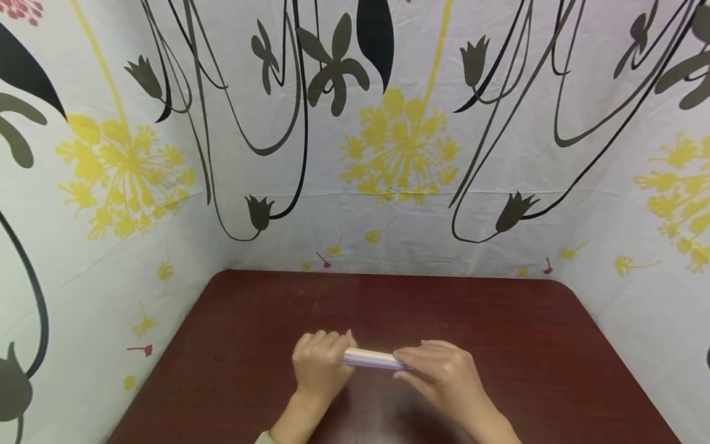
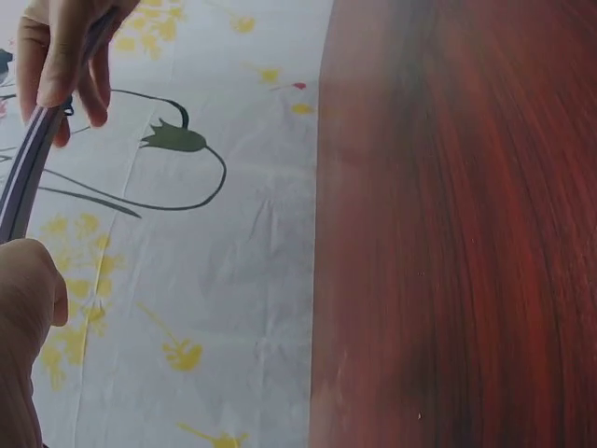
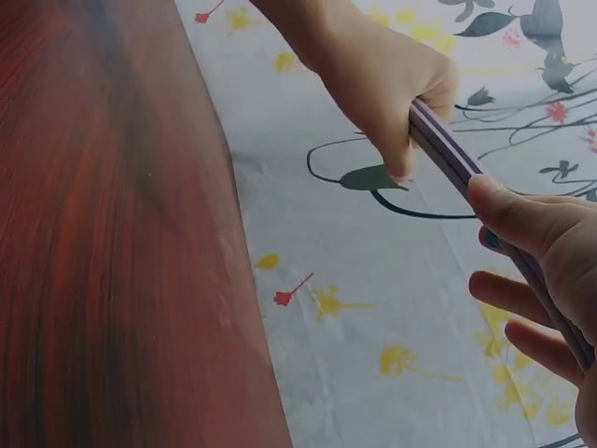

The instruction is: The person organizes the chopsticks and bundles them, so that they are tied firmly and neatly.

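Observation:
A slim, straight, purple-and-white striped bar (image 1: pixel 373 359) spans the space between the two hands, above the table. Its stripes run lengthwise, and a small blue piece (image 3: pixel 492 239) shows on its side by the right fingers. My left hand (image 1: pixel 322 364) grips one end with curled fingers; that end is hidden inside the fist. At the other end, my right hand (image 1: pixel 446 376) pinches the bar between thumb and fingers. In the right wrist view the bar runs on under the right thumb (image 3: pixel 522 219) toward the palm, with two lower fingers (image 3: pixel 522 322) spread away from it.
A dark red-brown wooden table (image 1: pixel 388 302) with rounded far corners lies beneath the hands. White cloth (image 1: pixel 355 228) printed with yellow flowers and dark stems hangs behind it and along both sides. A pale green sleeve edge (image 1: pixel 266 438) shows at the left forearm.

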Demonstrator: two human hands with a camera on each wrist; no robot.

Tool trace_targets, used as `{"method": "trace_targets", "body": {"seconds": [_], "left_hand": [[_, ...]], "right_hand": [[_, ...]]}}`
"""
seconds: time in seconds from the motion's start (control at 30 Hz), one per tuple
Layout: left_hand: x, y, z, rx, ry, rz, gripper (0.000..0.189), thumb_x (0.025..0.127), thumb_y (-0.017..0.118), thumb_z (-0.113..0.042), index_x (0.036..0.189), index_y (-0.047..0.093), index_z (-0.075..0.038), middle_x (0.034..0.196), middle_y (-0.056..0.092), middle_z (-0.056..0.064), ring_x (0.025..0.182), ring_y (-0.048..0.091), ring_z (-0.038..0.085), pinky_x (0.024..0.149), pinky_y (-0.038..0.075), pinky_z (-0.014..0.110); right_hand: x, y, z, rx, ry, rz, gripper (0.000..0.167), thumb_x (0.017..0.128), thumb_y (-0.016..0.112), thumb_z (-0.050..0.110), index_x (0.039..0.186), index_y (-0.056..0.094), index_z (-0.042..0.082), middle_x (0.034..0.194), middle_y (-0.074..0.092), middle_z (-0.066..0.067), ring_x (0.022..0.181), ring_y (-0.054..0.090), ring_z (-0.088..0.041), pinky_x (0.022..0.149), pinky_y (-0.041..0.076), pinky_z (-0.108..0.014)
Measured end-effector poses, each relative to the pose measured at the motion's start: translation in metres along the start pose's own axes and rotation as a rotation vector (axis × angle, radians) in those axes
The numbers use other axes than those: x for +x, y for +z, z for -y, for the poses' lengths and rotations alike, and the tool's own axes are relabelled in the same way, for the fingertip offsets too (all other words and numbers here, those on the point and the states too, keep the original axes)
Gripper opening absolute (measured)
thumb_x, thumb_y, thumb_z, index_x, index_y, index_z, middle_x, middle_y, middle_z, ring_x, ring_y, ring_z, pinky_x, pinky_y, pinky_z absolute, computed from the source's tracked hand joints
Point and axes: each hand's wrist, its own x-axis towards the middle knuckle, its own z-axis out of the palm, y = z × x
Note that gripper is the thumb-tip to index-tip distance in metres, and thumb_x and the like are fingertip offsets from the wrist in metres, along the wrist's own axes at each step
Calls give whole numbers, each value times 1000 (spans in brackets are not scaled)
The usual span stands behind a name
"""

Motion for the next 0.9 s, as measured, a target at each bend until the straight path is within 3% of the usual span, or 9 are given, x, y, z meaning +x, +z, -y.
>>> {"method": "trace_targets", "body": {"seconds": [0.23, 0.33, 0.7, 0.8, 0.9], "left_hand": [[-1, -3, 7, 4, -7, -13, 47, 91, 49, -18, 47, 32, -19, 43, 31, -8, 39, 22, 11, 40, 23, 25], [0, -3, 11, 8, -7, -20, 46, 90, 50, -18, 48, 31, -18, 43, 30, -7, 38, 23, 12, 40, 24, 27], [-2, -2, 5, 28, -17, 5, 45, 89, 50, -18, 48, 32, -19, 43, 33, -7, 38, 25, 12, 40, 25, 27], [0, -1, 1, 25, -20, -1, 45, 89, 50, -17, 47, 33, -19, 42, 34, -7, 38, 25, 12, 40, 25, 26], [1, 1, -4, 22, -4, 6, 44, 89, 51, -17, 47, 36, -19, 43, 37, -7, 38, 28, 12, 41, 26, 27]], "right_hand": [[-4, -3, -3, 259, 42, -25, 29, 93, 73, 28, 102, 76, 0, 91, 76, -9, 79, 74, -17, 72, 56, -19], [-5, -3, -6, 283, 29, -45, 25, 93, 72, 24, 99, 76, 0, 89, 76, -10, 77, 74, -17, 72, 56, -20], [6, -3, 7, -91, 8, 38, 36, 103, 56, 35, 97, 78, 7, 90, 76, 2, 76, 72, -14, 73, 56, -35], [10, 1, 16, -158, 17, 56, 36, 103, 57, 37, 99, 78, 8, 91, 76, 1, 77, 72, -14, 75, 56, -39], [13, 4, 23, -178, 51, 106, 27, 95, 66, 33, 101, 78, 10, 94, 76, 3, 80, 72, -11, 78, 56, -38]]}}
